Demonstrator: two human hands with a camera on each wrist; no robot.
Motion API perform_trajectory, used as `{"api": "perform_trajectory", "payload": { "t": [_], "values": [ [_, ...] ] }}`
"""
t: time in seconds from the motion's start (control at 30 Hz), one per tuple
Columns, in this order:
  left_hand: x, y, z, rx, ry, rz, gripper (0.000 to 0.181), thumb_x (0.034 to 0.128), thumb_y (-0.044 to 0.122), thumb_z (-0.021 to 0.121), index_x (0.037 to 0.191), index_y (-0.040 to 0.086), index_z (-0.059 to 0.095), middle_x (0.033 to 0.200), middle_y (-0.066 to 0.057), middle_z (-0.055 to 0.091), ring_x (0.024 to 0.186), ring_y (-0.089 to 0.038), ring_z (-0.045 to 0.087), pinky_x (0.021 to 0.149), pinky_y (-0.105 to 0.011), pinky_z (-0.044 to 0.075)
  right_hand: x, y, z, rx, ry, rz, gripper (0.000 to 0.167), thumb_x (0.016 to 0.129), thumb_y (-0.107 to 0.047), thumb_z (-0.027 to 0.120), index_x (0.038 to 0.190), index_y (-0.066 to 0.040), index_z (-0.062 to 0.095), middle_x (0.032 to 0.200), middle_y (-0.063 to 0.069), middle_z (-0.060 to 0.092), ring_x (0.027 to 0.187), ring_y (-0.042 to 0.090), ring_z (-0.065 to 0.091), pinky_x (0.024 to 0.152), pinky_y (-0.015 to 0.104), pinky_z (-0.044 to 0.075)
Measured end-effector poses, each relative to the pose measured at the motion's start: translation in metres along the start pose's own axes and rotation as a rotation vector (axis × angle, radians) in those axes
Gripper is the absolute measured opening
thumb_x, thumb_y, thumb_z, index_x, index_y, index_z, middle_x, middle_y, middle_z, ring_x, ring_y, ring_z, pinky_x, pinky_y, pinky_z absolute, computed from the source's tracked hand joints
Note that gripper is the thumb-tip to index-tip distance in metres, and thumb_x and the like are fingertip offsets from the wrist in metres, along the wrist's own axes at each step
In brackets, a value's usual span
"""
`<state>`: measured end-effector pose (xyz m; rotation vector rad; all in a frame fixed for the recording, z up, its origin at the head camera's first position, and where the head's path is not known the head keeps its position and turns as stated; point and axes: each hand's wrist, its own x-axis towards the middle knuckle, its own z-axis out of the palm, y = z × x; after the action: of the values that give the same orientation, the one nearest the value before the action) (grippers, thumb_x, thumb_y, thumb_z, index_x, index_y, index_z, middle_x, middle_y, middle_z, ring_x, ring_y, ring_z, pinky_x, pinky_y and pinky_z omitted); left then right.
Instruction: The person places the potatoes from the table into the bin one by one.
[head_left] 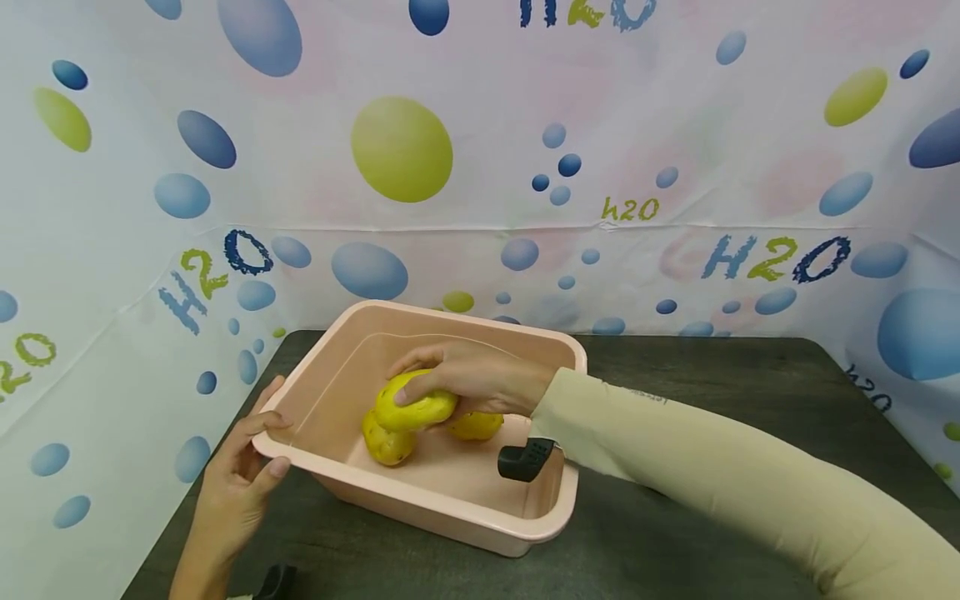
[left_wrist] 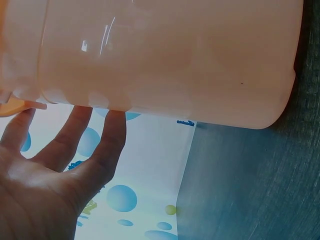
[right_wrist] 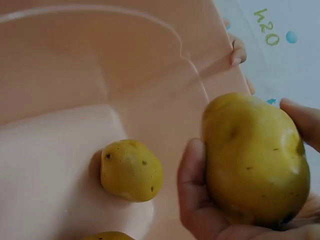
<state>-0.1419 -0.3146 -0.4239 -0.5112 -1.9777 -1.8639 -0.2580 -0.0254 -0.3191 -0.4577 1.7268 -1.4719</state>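
Here, right fingers point(head_left: 417, 357) gripping potato point(head_left: 414, 412), tub point(head_left: 450, 475), "H2O" backdrop point(head_left: 487, 183)

On my feed, the pale pink plastic tub point(head_left: 420, 495) sits mouth up on the dark tabletop point(head_left: 637, 550), my left grip point(head_left: 231, 490) on the rim at its left corner. Above the tub's floor, my right grip point(head_left: 472, 375) holds a glossy yellow potato point(right_wrist: 255, 165), oblong and dark-flecked. I see a rounder spotted potato point(right_wrist: 132, 171) lying on the tub's floor toward its left side, and a third potato point(head_left: 477, 426), partly hidden, nearer the tub's middle.
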Motion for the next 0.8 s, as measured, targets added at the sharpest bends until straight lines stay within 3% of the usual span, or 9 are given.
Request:
{"api": "perform_trajectory", "payload": {
  "t": [0.17, 0.3, 0.4, 0.47, 0.57, 0.7, 0.8],
  "values": [
    [0.001, -0.001, -0.001, -0.030, -0.005, -0.003, 0.030, 0.0988, -0.011, 0.061, 0.127, -0.015, 0.050, 0.173, -0.009, 0.028, 0.154, -0.013, 0.033, 0.111, -0.016, 0.045, 0.010, -0.003, 0.002, 0.005, -0.016, 0.055, 0.045, 0.097, -0.008, 0.071, 0.141, -0.007, 0.061, 0.129, 0.011, 0.063, 0.100, 0.022, 0.064, 0.074, 0.035, 0.064],
    [0.001, 0.000, -0.002, -0.023, -0.003, -0.018, 0.030, 0.0994, -0.010, 0.061, 0.127, -0.016, 0.049, 0.173, -0.008, 0.027, 0.154, -0.013, 0.033, 0.111, -0.016, 0.045, 0.016, -0.003, 0.003, 0.007, -0.071, 0.089, 0.044, 0.097, -0.006, 0.070, 0.140, -0.004, 0.061, 0.126, 0.011, 0.064, 0.100, 0.023, 0.065, 0.084, 0.043, 0.065],
    [0.001, -0.001, -0.003, -0.015, -0.007, -0.018, 0.030, 0.0996, -0.011, 0.060, 0.127, -0.015, 0.049, 0.174, -0.008, 0.027, 0.154, -0.012, 0.033, 0.111, -0.016, 0.045, 0.018, -0.003, 0.004, -0.010, -0.114, 0.113, 0.041, 0.097, -0.005, 0.071, 0.138, -0.004, 0.063, 0.123, 0.010, 0.065, 0.097, 0.023, 0.066, 0.083, 0.041, 0.065],
    [0.001, -0.001, -0.003, -0.013, -0.011, -0.014, 0.030, 0.0995, -0.011, 0.060, 0.128, -0.015, 0.049, 0.174, -0.007, 0.027, 0.154, -0.012, 0.033, 0.111, -0.015, 0.045, 0.018, -0.003, 0.005, -0.045, -0.134, 0.130, 0.040, 0.097, -0.007, 0.071, 0.137, -0.005, 0.064, 0.122, 0.009, 0.065, 0.096, 0.022, 0.064, 0.076, 0.032, 0.063],
    [0.002, 0.000, -0.003, -0.008, -0.016, -0.006, 0.031, 0.0991, -0.012, 0.060, 0.128, -0.014, 0.050, 0.174, -0.007, 0.027, 0.154, -0.013, 0.032, 0.112, -0.015, 0.044, 0.016, -0.004, 0.003, -0.132, -0.131, 0.132, 0.037, 0.097, -0.011, 0.072, 0.133, -0.008, 0.068, 0.129, 0.009, 0.068, 0.106, 0.024, 0.065, 0.075, 0.032, 0.059],
    [0.003, 0.001, -0.002, -0.001, -0.021, 0.004, 0.031, 0.0985, -0.012, 0.061, 0.128, -0.013, 0.051, 0.174, -0.007, 0.028, 0.154, -0.013, 0.031, 0.112, -0.014, 0.043, 0.015, -0.007, 0.000, -0.241, -0.086, 0.121, 0.031, 0.095, -0.018, 0.074, 0.126, -0.014, 0.073, 0.139, 0.006, 0.068, 0.123, 0.026, 0.064, 0.088, 0.047, 0.061],
    [0.004, 0.002, -0.002, 0.006, -0.025, 0.013, 0.032, 0.0980, -0.012, 0.062, 0.128, -0.012, 0.051, 0.174, -0.006, 0.028, 0.154, -0.013, 0.032, 0.113, -0.013, 0.042, 0.013, -0.010, -0.001, -0.273, -0.053, 0.111, 0.028, 0.094, -0.019, 0.076, 0.122, -0.016, 0.075, 0.141, 0.006, 0.067, 0.124, 0.025, 0.065, 0.099, 0.057, 0.058]
  ]
}}
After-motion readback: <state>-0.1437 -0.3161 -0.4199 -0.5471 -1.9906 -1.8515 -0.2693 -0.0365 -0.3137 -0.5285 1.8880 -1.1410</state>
